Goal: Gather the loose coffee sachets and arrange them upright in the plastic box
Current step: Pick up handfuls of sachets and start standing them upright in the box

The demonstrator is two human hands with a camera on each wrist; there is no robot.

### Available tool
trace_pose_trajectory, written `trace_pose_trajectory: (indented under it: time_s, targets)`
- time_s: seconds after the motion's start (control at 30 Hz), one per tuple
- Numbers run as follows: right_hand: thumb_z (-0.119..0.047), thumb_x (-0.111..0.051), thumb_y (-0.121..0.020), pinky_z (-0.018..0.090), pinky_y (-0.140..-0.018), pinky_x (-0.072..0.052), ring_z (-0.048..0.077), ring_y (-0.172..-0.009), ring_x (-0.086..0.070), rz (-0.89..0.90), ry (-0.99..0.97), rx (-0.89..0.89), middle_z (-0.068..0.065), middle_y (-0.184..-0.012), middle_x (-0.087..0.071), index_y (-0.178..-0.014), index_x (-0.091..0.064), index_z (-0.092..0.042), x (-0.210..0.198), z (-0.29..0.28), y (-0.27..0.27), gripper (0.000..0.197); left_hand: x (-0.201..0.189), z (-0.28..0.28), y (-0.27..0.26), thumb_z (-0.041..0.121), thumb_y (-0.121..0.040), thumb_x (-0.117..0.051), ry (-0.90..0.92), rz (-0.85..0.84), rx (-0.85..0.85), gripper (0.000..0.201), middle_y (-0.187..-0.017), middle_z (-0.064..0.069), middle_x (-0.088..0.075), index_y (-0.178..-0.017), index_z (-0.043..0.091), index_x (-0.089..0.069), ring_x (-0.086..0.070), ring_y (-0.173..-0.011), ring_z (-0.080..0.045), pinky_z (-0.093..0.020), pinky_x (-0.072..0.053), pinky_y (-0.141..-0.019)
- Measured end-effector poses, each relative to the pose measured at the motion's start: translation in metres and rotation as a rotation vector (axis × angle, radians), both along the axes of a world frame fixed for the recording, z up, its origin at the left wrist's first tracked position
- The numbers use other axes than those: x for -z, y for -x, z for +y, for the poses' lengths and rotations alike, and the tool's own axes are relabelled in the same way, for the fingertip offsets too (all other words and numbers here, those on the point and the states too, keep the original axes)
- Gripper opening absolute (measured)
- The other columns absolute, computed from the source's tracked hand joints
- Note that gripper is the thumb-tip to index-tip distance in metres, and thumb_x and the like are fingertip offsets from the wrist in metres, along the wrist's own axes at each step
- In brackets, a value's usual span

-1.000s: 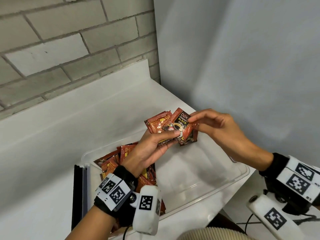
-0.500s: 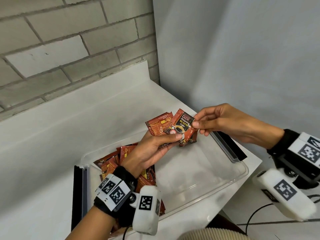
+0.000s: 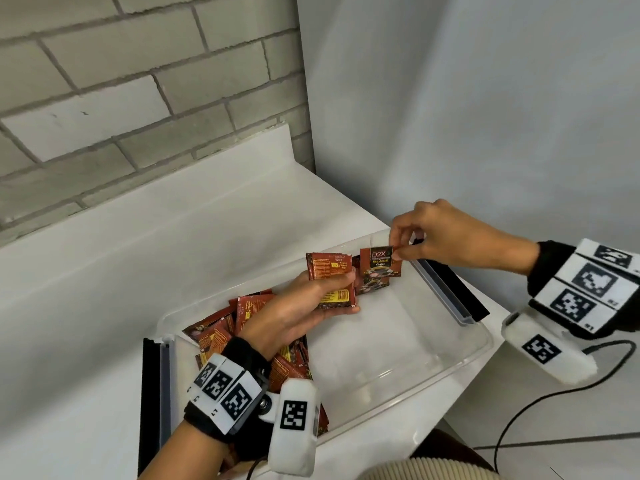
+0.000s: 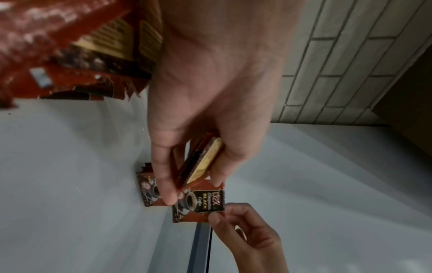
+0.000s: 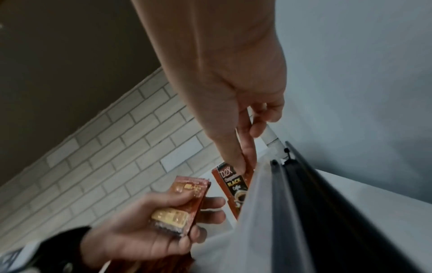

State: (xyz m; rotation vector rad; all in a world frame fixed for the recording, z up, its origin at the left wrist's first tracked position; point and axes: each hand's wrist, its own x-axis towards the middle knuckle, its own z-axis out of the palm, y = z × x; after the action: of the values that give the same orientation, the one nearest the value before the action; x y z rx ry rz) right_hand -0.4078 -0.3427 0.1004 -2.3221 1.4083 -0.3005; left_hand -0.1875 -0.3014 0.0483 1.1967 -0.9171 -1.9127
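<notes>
My left hand (image 3: pixel 323 296) grips a small stack of red coffee sachets (image 3: pixel 330 277) above the clear plastic box (image 3: pixel 460 355); the stack (image 4: pixel 201 162) shows edge-on in the left wrist view. My right hand (image 3: pixel 398 252) pinches the top corner of one "D2X Black Coffee" sachet (image 3: pixel 379 268) and holds it upright just right of the stack, touching it. The same sachet (image 5: pixel 233 188) and stack (image 5: pixel 184 201) appear in the right wrist view. A loose heap of sachets (image 3: pixel 225 327) lies in the box's left end, partly hidden by my left wrist.
The box sits on a white counter (image 3: pixel 104 271) in a corner between a brick wall (image 3: pixel 121 98) and a plain wall. Black clip handles (image 3: pixel 453 289) flank the box at both ends. A cable (image 3: pixel 554 393) trails over the floor at right.
My right hand has drawn back to the right, pulling the front sachet upright and partly free of the stack. My left hand has turned the stack a little more square.
</notes>
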Motion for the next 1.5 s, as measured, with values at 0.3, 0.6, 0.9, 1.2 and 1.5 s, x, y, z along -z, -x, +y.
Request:
trace_pose_trajectory:
  time_s: [0.3,0.6,0.9,1.2,1.5]
  targets:
    - [-0.025,-0.073,-0.078,0.03,-0.072,-0.032,0.013,-0.085,-0.028,0.276,0.221,-0.125,-0.011,-0.076,-0.051,-0.079,-0.055,-0.021,0.023,0.001,-0.013,0.019,0.003,0.002,0.002,0.004,-0.087,-0.064,-0.111,-0.026,0.047,0.008,-0.072,-0.01,-0.065,-0.095,0.005,-0.064,-0.066,-0.072,-0.024,-0.035,-0.061,-0.071]
    - [-0.021,-0.07,-0.081,0.027,-0.068,-0.024,0.018,-0.088,-0.039,0.356,0.261,-0.161,-0.001,-0.087,-0.059,-0.085,-0.057,-0.015,0.027,0.001,-0.017,0.015,0.003,0.003,0.003,0.004,-0.087,-0.064,-0.129,-0.021,0.045,0.007,-0.072,-0.011,-0.063,-0.094,0.005,-0.063,-0.066,-0.071,-0.024,-0.036,-0.061,-0.072]
    - [-0.019,-0.053,-0.093,0.024,-0.079,-0.044,0.014,-0.087,-0.05,0.166,-0.151,-0.094,-0.003,-0.097,-0.059,-0.107,-0.056,-0.012,0.015,0.03,-0.032,0.016,0.003,0.004,0.002,0.004,-0.087,-0.064,-0.132,-0.015,0.053,0.01,-0.072,-0.01,-0.065,-0.096,0.005,-0.063,-0.066,-0.069,-0.022,-0.036,-0.06,-0.073]
    - [-0.017,-0.047,-0.094,0.018,-0.097,-0.037,0.011,-0.127,-0.038,-0.13,-0.827,0.119,-0.01,-0.139,-0.04,-0.14,-0.031,-0.022,0.027,0.041,-0.033,0.048,0.004,0.005,0.004,0.004,-0.087,-0.064,-0.126,-0.001,0.077,0.012,-0.072,-0.011,-0.065,-0.098,0.003,-0.063,-0.066,-0.068,-0.024,-0.038,-0.06,-0.074]
    - [-0.003,-0.043,-0.097,0.02,-0.101,-0.03,0.008,-0.128,-0.034,-0.244,-0.879,0.134,-0.012,-0.134,-0.04,-0.142,-0.033,-0.023,0.02,0.042,-0.039,0.05,0.004,0.005,0.005,0.004,-0.085,-0.064,-0.127,0.011,0.08,0.013,-0.069,-0.009,-0.066,-0.098,0.004,-0.062,-0.067,-0.067,-0.023,-0.037,-0.06,-0.073]
